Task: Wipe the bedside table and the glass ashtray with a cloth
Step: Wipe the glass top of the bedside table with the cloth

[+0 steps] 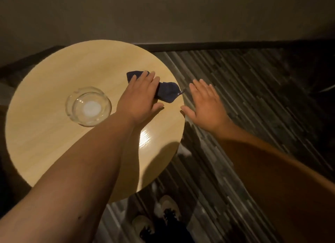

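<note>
A round bedside table (54, 143) with a pale wood-grain top fills the left and middle of the view, lit warmly so that a bright glare patch shows near its right edge. The left hand (140, 96) lies flat, palm down, fingers stretched out, pressing on a dark blue cloth (166, 92) that is crumpled on the tabletop close to the table's far right rim; the hand covers the cloth's middle, and cloth shows both beyond the fingertips and to the right of the hand. The fingers are not curled around the fabric: the hand is spread open on top of it rather than clenched. A small light tag or loop sticks out from the cloth's right end at the very edge of the table. The right hand (206, 106) is also open, fingers spread, palm down, holding nothing; it is just beyond the table's right edge, over the floor, with its thumb close to the rim, though contact cannot be judged. The clear glass ashtray (88, 106) stands upright on the tabletop to the left of the left forearm, apart from the cloth, and looks empty. Below the table lies a dark striped carpet (253, 97), and a pair of light slippers (168, 206) shows near the bottom edge.
</note>
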Demonstrator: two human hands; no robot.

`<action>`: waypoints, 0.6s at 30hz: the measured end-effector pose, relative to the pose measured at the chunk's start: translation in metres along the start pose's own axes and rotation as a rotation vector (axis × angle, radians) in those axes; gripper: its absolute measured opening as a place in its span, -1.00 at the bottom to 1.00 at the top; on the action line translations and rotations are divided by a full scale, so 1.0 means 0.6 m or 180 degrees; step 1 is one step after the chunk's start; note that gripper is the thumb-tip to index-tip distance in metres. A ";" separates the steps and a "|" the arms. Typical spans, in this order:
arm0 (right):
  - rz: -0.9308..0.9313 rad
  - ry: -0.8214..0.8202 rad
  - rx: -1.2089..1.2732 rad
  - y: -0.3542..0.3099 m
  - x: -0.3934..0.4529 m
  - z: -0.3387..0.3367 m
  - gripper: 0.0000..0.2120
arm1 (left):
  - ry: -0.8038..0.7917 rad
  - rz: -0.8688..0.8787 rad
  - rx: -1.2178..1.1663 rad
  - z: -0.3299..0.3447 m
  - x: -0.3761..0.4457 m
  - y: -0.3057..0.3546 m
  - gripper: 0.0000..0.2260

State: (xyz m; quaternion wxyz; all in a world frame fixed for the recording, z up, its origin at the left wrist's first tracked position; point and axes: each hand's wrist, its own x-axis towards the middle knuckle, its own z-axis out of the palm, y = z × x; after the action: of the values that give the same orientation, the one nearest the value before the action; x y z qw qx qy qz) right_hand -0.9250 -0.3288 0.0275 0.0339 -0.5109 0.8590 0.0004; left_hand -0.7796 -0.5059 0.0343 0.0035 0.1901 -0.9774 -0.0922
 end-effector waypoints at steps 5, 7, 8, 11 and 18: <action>0.0065 -0.0126 0.0072 0.024 -0.007 0.016 -0.30 | -0.0038 0.0204 0.0125 0.020 0.037 -0.002 -0.54; 0.0044 -0.0182 0.0081 0.027 -0.004 0.023 -0.31 | 0.0112 0.0276 0.0201 0.025 0.042 -0.004 -0.72; 0.0032 -0.0215 0.0051 0.028 -0.003 0.026 -0.31 | 0.0152 0.0283 0.0261 0.027 0.044 -0.004 -0.77; -0.0037 -0.0274 -0.0011 0.023 0.004 0.031 -0.30 | 0.0129 0.0195 0.0403 0.023 0.047 -0.003 -0.84; -0.0312 -0.0190 0.0097 -0.039 0.038 -0.031 -0.32 | 0.0095 -0.0119 0.0595 -0.059 0.013 -0.045 -0.87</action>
State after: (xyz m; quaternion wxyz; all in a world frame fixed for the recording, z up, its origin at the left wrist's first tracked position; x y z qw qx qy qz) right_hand -0.9162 -0.3605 0.0453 0.0672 -0.5515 0.8314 0.0009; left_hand -0.7751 -0.5398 0.0640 -0.0014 0.2091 -0.9779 0.0022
